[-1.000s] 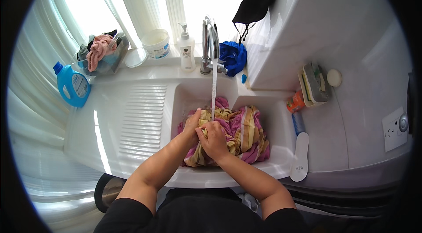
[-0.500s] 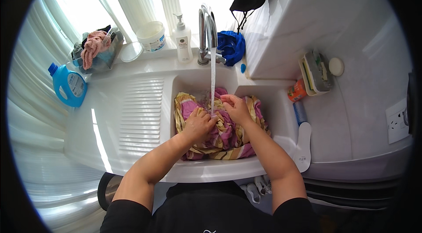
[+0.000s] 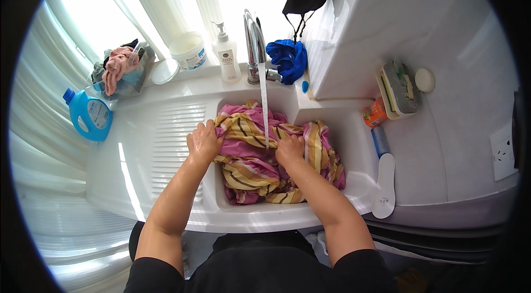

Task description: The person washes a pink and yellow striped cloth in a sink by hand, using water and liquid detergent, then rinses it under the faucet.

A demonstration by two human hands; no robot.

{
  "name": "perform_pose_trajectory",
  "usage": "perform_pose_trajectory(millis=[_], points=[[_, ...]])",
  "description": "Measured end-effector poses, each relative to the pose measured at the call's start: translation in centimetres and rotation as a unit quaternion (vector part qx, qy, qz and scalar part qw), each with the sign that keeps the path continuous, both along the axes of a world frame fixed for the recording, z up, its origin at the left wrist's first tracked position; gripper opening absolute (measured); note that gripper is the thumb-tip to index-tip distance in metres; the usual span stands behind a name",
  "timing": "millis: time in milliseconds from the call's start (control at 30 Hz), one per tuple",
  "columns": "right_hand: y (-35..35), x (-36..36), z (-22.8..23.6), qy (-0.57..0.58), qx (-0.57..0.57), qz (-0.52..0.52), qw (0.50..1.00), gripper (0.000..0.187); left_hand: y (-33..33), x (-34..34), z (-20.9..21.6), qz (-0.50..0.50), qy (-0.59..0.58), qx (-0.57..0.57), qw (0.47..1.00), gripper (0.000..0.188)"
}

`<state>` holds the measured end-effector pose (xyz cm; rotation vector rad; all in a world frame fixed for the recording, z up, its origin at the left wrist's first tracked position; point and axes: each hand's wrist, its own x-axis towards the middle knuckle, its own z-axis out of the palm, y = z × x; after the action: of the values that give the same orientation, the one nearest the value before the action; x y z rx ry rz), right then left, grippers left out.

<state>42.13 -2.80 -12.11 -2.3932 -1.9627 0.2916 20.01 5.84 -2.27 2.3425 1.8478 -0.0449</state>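
A pink, yellow and brown striped cloth point(image 3: 249, 174) lies bunched and wet in the white sink basin point(image 3: 354, 155). Water runs from the chrome faucet point(image 3: 254, 44) onto its middle. My left hand point(image 3: 204, 141) is closed on the cloth at the basin's left edge, beside the ribbed washboard point(image 3: 178, 146), and lifts that part to the rim. Right of the stream, my right hand point(image 3: 290, 149) grips another part of the cloth with curled fingers, low in the basin. The fingertips of that hand are partly hidden in the folds.
Behind the sink stand a pump bottle point(image 3: 227, 58), a white tub point(image 3: 189, 52), a blue cloth point(image 3: 289, 61) and a bin of clothes point(image 3: 124, 72). A blue detergent bottle point(image 3: 91, 116) is at the left. At the right lie a white insole point(image 3: 385, 185), a brush point(image 3: 380, 142) and a soap box point(image 3: 397, 91).
My left hand has moved left to the basin's edge, pulling cloth with it. The cloth is more spread out toward the faucet. My right hand has shifted slightly down and closed on the cloth.
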Motion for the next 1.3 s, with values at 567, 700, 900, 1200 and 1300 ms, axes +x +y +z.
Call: perform_pose_trajectory(millis=[567,700,900,1200,1300], points=[[-3.3,4.7,5.0,0.325,0.091,0.138,0.931,0.064,-2.5,2.8,3.2,0.041,-0.797,-0.511,0.319,0.049],[-3.5,2.4,2.4,0.249,0.102,0.082,0.959,0.041,-3.4,1.0,0.4,0.092,-0.786,-0.451,0.413,0.046],[-3.3,1.5,13.5,0.39,0.293,0.148,0.86,0.018,-4.0,0.3,-3.2,0.121,-0.697,-0.325,0.628,0.062],[0.5,-0.6,2.5,0.848,0.118,-0.315,0.409,0.032,-1.2,3.1,-7.0,0.23,-0.791,-0.493,0.279,0.034],[-1.3,-6.1,6.7,0.21,0.397,0.001,0.893,0.03,-1.5,5.1,-4.9,0.187,-0.78,-0.542,0.249,0.032]])
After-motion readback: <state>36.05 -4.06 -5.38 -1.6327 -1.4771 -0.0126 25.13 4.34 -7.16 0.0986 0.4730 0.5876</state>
